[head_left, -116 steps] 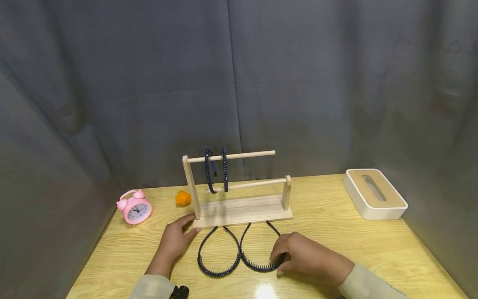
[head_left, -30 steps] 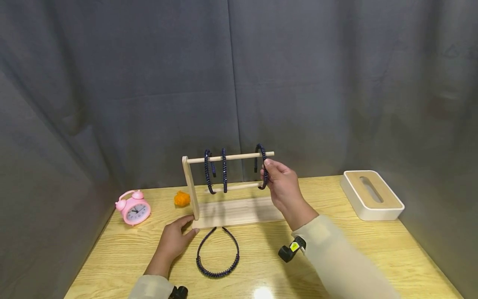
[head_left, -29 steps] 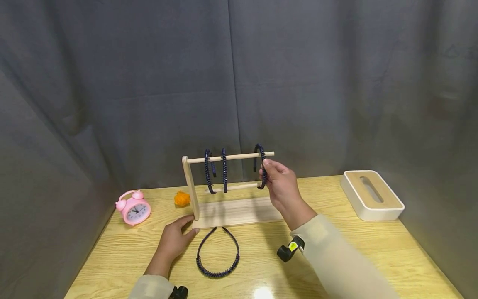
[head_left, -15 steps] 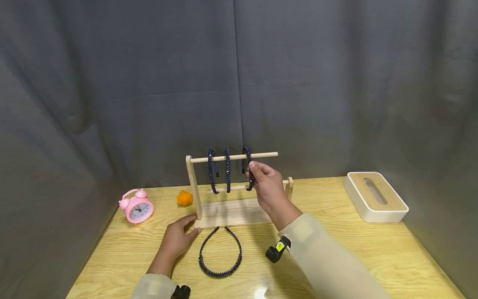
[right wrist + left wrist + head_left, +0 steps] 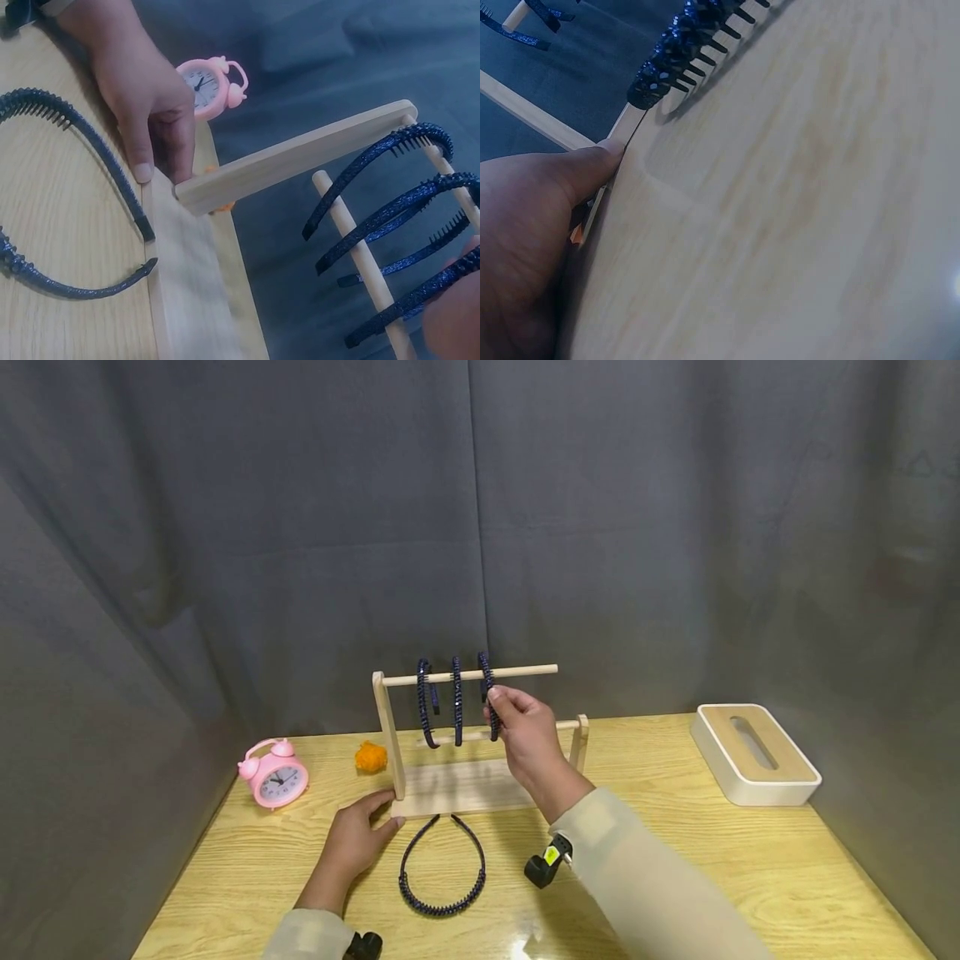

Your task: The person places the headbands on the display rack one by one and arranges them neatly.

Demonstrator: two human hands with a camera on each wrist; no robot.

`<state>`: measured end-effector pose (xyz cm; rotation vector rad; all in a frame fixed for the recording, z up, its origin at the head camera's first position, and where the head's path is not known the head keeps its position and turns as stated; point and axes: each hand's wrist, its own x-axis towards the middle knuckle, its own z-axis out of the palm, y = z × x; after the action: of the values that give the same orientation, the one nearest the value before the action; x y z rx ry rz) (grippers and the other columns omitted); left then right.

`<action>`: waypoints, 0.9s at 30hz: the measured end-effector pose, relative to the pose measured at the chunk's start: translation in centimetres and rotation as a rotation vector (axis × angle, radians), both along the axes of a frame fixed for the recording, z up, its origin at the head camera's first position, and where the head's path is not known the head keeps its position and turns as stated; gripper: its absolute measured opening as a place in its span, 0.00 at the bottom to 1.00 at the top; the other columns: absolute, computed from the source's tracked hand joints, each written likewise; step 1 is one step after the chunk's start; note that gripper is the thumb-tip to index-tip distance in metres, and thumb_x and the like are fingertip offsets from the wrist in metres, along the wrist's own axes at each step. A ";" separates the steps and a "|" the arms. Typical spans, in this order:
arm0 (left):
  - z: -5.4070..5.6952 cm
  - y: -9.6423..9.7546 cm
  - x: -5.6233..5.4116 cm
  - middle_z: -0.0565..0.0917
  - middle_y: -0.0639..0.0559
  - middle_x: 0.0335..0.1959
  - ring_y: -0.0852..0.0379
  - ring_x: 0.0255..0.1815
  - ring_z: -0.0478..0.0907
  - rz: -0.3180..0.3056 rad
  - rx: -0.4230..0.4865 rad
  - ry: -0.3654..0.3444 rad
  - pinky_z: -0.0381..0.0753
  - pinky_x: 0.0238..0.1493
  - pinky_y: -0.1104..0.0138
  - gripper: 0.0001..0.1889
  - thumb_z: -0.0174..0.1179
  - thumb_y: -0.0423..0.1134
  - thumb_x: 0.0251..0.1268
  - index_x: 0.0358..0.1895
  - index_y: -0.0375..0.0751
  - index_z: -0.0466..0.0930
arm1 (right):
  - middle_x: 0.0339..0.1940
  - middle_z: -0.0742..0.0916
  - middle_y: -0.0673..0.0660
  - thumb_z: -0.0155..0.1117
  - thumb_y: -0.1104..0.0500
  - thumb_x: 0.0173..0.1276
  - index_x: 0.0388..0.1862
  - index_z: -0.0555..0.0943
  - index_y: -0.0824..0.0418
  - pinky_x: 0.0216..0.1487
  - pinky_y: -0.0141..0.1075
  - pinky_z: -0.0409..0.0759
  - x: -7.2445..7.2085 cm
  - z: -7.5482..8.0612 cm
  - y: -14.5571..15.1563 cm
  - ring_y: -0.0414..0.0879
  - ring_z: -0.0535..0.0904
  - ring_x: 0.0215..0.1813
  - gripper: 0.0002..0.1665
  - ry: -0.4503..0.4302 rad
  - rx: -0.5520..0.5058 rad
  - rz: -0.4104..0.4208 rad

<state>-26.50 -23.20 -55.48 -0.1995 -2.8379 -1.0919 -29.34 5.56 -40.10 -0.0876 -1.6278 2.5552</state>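
Observation:
A wooden headband rack (image 5: pixel 465 789) with two rods stands on the table. My right hand (image 5: pixel 532 743) pinches a dark blue toothed headband (image 5: pixel 486 670) between thumb and fingers; this headband hangs over the upper rod. To its left, two similar headbands, a middle one (image 5: pixel 457 702) and a left one (image 5: pixel 423 702), hang on the same rod. My left hand (image 5: pixel 356 839) grips the front left corner of the rack's base, thumb on its front edge, as the right wrist view also shows. One more headband (image 5: pixel 441 910) lies flat on the table in front of the base.
A pink alarm clock (image 5: pixel 277 781) and an orange fluffy ball (image 5: pixel 370 757) sit left of the rack. A white tissue box (image 5: pixel 757 756) with a wooden top is at the right. Grey curtain (image 5: pixel 600 527) hangs behind and beside the table (image 5: pixel 675 835).
My right hand lifted the right-hand headband from the table, put it over the upper rod, and slid it left towards the other two. My left hand has stayed at the base corner.

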 end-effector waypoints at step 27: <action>0.1 0.1 0.0 0.83 0.42 0.74 0.38 0.74 0.80 0.004 0.002 -0.002 0.80 0.76 0.43 0.27 0.74 0.44 0.74 0.73 0.44 0.83 | 0.42 0.89 0.51 0.67 0.61 0.82 0.57 0.86 0.68 0.55 0.31 0.88 0.3 -1.6 1.7 0.42 0.85 0.46 0.12 0.029 -0.030 -0.021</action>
<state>-26.46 -23.07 -55.35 -0.1925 -2.8376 -1.0946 -29.04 7.21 -41.68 -0.0696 -1.5709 2.5538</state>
